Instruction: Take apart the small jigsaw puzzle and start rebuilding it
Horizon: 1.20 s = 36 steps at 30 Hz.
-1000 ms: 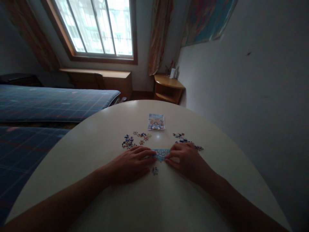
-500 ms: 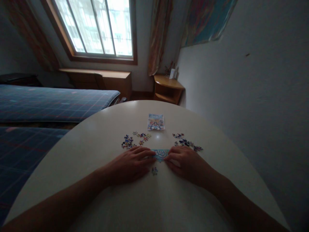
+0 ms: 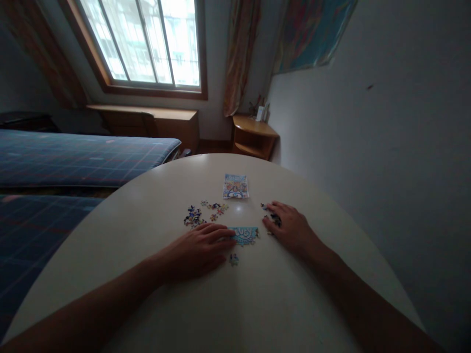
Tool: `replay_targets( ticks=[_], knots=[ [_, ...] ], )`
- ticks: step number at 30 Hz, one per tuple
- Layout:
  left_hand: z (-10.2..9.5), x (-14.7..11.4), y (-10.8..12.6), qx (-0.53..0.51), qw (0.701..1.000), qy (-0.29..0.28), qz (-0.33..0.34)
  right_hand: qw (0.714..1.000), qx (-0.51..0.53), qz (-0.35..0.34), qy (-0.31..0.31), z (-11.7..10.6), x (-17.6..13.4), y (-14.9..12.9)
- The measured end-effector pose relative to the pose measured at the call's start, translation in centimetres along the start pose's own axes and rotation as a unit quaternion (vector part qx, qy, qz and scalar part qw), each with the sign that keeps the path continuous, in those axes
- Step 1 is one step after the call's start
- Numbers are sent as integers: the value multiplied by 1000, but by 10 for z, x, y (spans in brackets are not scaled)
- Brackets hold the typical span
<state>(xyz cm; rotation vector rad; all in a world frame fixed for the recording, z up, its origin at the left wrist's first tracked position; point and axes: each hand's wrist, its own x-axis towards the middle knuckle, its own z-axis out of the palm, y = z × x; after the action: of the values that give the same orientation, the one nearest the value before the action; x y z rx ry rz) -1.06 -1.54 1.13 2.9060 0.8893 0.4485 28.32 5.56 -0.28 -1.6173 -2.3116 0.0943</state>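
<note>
Pale-blue puzzle strip [image 3: 246, 236] lies just in front of the person, its left end under the fingertips of the left hand [image 3: 206, 247]; that grip is released, fingers extended and resting rather than pinching. Right hand [image 3: 287, 223] is above the right-hand pieces [image 3: 275, 219], thumb and forefinger spread apart, so its grip reads as released too; the palm hides part of this group. Judgement on handling: light, even downward pressure from the left fingers should hold the joined strip flat and aligned, while the right picks one piece by its edges, clear of its neighbours, without dragging the pile. Strip's right end is uncovered, lettering partly visible. Single loose piece [image 3: 234, 259] sits near its lower edge, apart from it. Left-hand pieces [image 3: 194, 216] lie scattered beyond the left knuckles. Printed picture sheet [image 3: 236, 187] is farther out on the white table [image 3: 154, 196]; past that, plaid mattress [image 3: 91, 152] and window [image 3: 143, 44].
</note>
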Motion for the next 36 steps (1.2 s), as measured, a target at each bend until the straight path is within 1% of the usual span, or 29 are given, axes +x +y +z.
replay_targets(
  ticks=[3, 6, 8, 11, 14, 17, 20, 25, 29, 31, 33, 36],
  knots=[
    [0, 0, 0, 0, 1000, -1, 0, 999, 16, -21, -29, -3, 2, 4],
    [2, -1, -1, 5, 1000, -10, -2, 996, 62, -36, -49, -14, 4, 11],
    [2, -1, -2, 6, 1000, -13, -2, 995, 93, -9, -36, -23, 5, 17],
    [2, -1, -2, 1, 1000, -6, 1, 995, 87, 31, -25, -30, 7, 25],
    [2, -1, -2, 0, 1000, -5, 3, 997, 67, 24, -24, -29, 9, 28],
    [1, -1, -2, 5, 1000, -15, -2, 998, 59, 5, -20, -26, 9, 28],
    [1, -1, -1, 11, 1000, -26, -5, 998, 64, 2, -20, -25, 9, 28],
    [0, 0, -1, 5, 1000, -16, -5, 996, 83, 25, -25, -29, 8, 28],
    [1, -1, -1, 11, 1000, -20, -4, 995, 83, 51, -32, -40, 6, 27],
    [1, -1, -2, 15, 1000, -25, -5, 995, 74, 38, -47, -46, 3, 24],
    [2, -1, -2, 14, 1000, -26, -6, 994, 72, 25, -78, -50, -1, 19],
    [3, -1, -3, 8, 1000, -17, -3, 990, 67, 28, -123, -52, -5, 12]
  ],
)
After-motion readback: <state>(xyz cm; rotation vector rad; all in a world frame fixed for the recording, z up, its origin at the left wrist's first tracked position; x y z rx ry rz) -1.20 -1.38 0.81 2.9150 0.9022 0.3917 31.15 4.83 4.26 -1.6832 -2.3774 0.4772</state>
